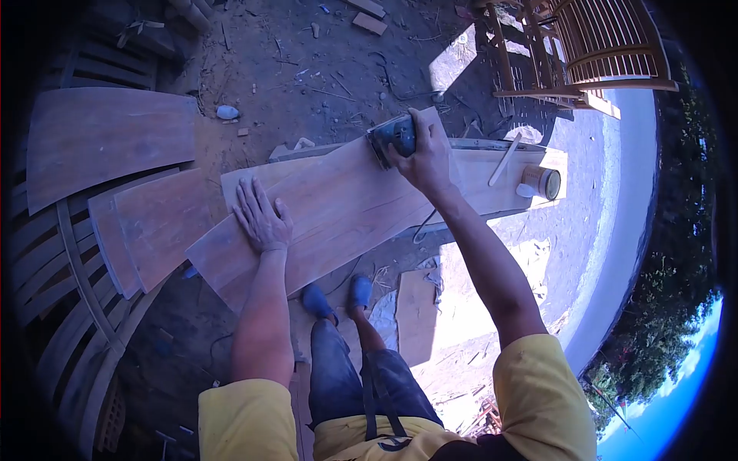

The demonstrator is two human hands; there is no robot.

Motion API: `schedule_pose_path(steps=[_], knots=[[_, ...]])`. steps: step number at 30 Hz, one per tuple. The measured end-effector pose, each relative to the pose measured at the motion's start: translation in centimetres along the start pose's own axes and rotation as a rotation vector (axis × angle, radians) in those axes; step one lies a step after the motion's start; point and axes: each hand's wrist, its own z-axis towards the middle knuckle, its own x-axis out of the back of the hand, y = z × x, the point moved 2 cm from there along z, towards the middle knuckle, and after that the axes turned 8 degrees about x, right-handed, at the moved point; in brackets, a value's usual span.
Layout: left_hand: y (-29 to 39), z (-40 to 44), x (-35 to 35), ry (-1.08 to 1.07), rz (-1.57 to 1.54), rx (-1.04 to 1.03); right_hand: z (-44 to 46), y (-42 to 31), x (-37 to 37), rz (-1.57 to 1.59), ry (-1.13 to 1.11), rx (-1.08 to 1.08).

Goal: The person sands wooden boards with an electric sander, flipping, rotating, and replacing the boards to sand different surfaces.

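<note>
A long wooden board lies at a slant across a narrow workbench. My left hand rests flat near the board's left end, fingers spread and pressing on its surface. Toward the far upper end, my right hand is wrapped over a dark electric sander, whose base sits on the board near its upper edge. Beneath the slanted board, another pale board stretches to the right along the bench. On its right end are a tin can lying or standing at a tilt in view, and a thin wooden stick.
Cut wood panels and more panels lie on a slatted wooden piece at left. A slatted wooden chair-like frame stands at upper right. A white bottle-like item and scraps litter the dirt ground. A cord trails beside the bench.
</note>
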Motion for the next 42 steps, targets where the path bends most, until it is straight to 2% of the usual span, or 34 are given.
schedule_pose_path(steps=[1, 4, 5, 6, 9, 11, 15, 16, 18, 21, 24, 28, 30, 33, 36, 40, 42], knots=[[0.2, 0.0, 0.2, 0.000, -0.008, 0.001, -0.9, -0.6, -0.8, 0.049, -0.074, -0.006], [0.3, 0.0, 0.5, 0.019, -0.017, -0.014, -0.8, 0.8, -0.1, -0.003, -0.077, -0.069], [0.5, 0.1, 0.3, 0.020, -0.018, -0.012, 0.2, 2.4, 0.7, -0.034, 0.018, -0.057], [0.6, 0.2, 0.3, 0.026, -0.022, -0.015, 1.3, 3.8, 1.9, -0.090, -0.002, -0.195], [0.2, 0.0, 0.4, 0.030, -0.015, -0.002, 3.8, 9.0, 3.6, -0.262, 0.069, -0.376], [0.2, 0.0, 0.3, 0.026, -0.035, -0.009, 3.6, 8.8, 3.3, -0.274, 0.058, -0.359], [0.2, 0.1, 0.3, 0.012, -0.065, 0.007, 0.8, 1.2, 0.2, -0.148, 0.029, -0.214], [0.1, 0.0, 0.3, 0.012, -0.057, 0.015, 0.3, -1.3, -1.1, -0.071, 0.076, -0.065], [0.1, 0.1, 0.3, 0.010, -0.080, 0.010, -1.0, -7.3, -3.6, 0.023, -0.058, -0.120], [-0.2, 0.2, -0.6, -0.016, -0.017, 0.019, -2.7, -14.4, -6.6, 0.053, -0.263, -0.008], [-0.3, 0.1, -0.5, 0.003, -0.025, 0.012, -2.5, -16.3, -7.2, 0.094, -0.327, 0.055], [0.0, 0.1, 0.3, 0.005, -0.095, 0.023, -0.4, -11.8, -6.1, 0.054, -0.197, -0.065], [-0.3, 0.0, 0.4, 0.001, -0.114, 0.019, 1.1, -9.8, -5.3, -0.004, 0.041, -0.122], [0.1, 0.3, 0.3, 0.002, -0.132, 0.001, 0.4, -10.4, -5.5, 0.043, -0.023, -0.167], [-0.1, 0.2, 0.2, 0.029, -0.117, -0.011, -2.9, -12.9, -5.2, 0.035, -0.310, 0.055], [0.2, 0.2, 0.2, 0.002, -0.058, -0.002, -4.1, -9.9, -4.2, 0.038, -0.322, 0.079], [0.0, 0.1, 0.3, 0.026, -0.057, -0.003, -3.0, -5.1, -2.5, 0.023, -0.117, -0.056]])
